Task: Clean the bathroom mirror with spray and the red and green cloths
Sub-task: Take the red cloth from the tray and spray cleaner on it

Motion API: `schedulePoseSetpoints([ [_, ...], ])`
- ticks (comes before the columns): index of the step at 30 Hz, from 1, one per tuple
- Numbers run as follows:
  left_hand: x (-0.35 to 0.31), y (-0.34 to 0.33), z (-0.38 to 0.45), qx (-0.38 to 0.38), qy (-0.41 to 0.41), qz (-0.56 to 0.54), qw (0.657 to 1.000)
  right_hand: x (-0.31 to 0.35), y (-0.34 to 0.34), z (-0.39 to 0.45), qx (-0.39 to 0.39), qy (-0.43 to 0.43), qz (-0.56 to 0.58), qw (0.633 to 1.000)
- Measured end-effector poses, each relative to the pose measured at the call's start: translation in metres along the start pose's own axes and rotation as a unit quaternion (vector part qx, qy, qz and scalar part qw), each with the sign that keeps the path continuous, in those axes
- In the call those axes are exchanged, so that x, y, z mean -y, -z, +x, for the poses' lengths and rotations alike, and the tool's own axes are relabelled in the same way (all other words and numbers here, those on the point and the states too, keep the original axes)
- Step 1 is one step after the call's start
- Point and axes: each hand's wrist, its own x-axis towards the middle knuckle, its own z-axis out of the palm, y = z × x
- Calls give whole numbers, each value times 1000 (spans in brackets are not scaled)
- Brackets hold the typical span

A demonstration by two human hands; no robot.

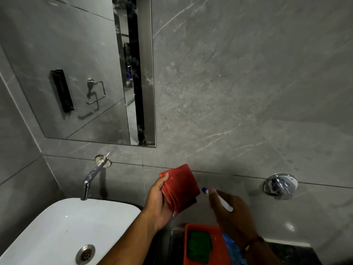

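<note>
Gripping the folded red cloth (pixel 180 188) in our left hand (pixel 158 202), we aim the spray bottle (pixel 217 198), clasped in our right hand (pixel 232 211), squarely at it, wetting it evenly.

No text, label, brand, number or sign can be read anywhere; the spray bottle (pixel 219 199) in the lower middle of the frame shows no legible print.

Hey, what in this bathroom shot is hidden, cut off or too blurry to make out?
Head view only:
- Spray bottle: body hidden behind the blurred right hand; label unreadable.
- Green cloth: lower part and its orange tray cut by the bottom edge.
- Mirror: top and left cut off.
- Red cloth: part covered by the left hand.
</note>
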Motion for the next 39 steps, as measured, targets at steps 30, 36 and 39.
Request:
schedulePoseSetpoints([
  [30, 40, -10, 41, -8, 49, -91, 995, -157, -2, -11, -146, -119, 203, 961],
  [36, 71, 5, 66, -29, 69, -117, 990, -250, -47, -20, -159, -152, 162, 962],
  [39, 83, 11, 80, -27, 73, -136, 988, -280, -64, -16, -132, -150, 134, 971],
])
